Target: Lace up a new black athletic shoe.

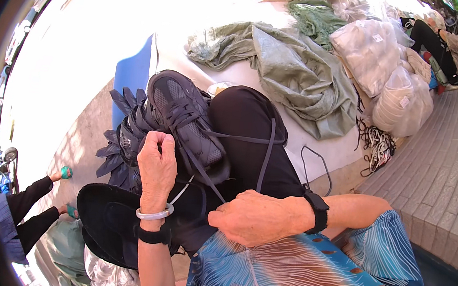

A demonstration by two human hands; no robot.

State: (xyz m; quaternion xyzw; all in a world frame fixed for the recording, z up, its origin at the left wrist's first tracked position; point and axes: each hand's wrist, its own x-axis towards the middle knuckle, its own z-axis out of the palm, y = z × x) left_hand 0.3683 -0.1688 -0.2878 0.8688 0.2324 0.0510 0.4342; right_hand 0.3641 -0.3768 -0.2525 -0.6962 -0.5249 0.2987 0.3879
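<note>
A dark grey lace-up shoe (184,119) rests against my black-trousered knee, with its toe pointing away. Grey lace is threaded through its upper part, and one long strand (268,147) crosses the knee to the right. My left hand (157,163) is closed in a pinch beside the shoe's near left side; what it grips is hidden. Close to my lap, my right hand (254,218) is curled shut on a grey shoelace (203,174) that runs down from the shoe. A thin white cord (181,191) shows between the hands.
A stack of dark shoe pieces (123,137) lies left of the shoe. Beyond are a grey-green sack (303,72), stuffed plastic bags (403,103) and bundled laces (378,150). A brick ledge (439,165) runs along the right. One person's legs (38,204) show left; another person (456,49) sits far right.
</note>
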